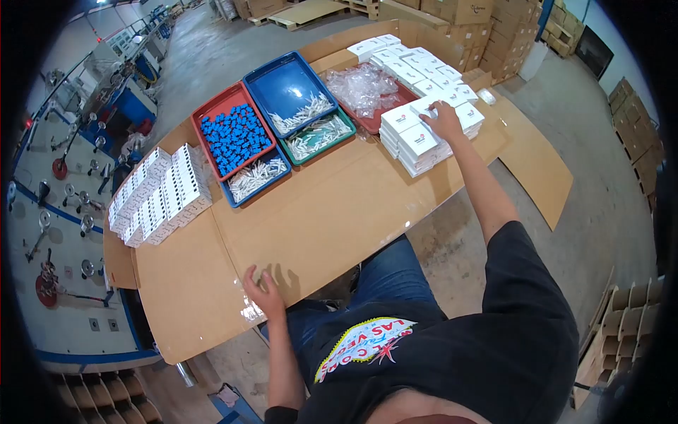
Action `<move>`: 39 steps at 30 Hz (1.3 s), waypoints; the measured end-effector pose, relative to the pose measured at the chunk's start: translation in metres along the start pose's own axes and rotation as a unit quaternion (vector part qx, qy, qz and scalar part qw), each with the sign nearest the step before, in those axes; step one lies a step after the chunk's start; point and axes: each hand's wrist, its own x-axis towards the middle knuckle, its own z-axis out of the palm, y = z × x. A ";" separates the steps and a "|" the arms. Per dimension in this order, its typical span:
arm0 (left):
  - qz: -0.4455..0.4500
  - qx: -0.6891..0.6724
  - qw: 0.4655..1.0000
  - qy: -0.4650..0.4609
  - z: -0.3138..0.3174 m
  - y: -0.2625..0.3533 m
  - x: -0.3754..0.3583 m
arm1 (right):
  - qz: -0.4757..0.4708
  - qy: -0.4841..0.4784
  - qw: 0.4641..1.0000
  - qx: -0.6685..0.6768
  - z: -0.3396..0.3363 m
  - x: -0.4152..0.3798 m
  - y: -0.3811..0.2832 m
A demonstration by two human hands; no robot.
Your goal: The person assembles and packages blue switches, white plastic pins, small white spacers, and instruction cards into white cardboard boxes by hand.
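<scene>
At the table's front edge my left hand (pixel 263 292) is held over the brown cardboard surface (pixel 318 219), fingers apart and nothing in them. My right hand (pixel 443 120) rests on top of the stacked flat white boxes (pixel 417 140) at the right, its fingers spread over the box tops. Behind those boxes more white boxes (pixel 402 67) lie in rows. A red tray with clear plastic bags (pixel 362 88) stands just left of the stack.
Left of centre are a red tray of blue pieces (pixel 234 138), a large blue tray (pixel 286 81), and green (pixel 319 137) and blue (pixel 256 179) trays of white pieces. White boxes with dark dots (pixel 166 198) stand far left. Cardboard (pixel 540 162) juts out right.
</scene>
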 end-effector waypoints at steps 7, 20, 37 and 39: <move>-0.013 -0.034 0.999 -0.029 -0.009 0.014 -0.014 | 0.038 -0.012 0.999 0.013 -0.013 0.004 -0.006; -0.240 -0.440 0.778 -0.379 0.011 0.152 0.015 | -0.121 -0.062 0.836 0.532 -0.075 -0.223 -0.228; -0.225 -0.517 0.760 -0.322 -0.005 0.184 -0.001 | -0.346 -0.150 0.792 0.480 -0.044 -0.280 -0.301; -0.235 -0.498 0.771 -0.320 -0.008 0.183 0.000 | -0.354 -0.150 0.791 0.476 -0.039 -0.279 -0.303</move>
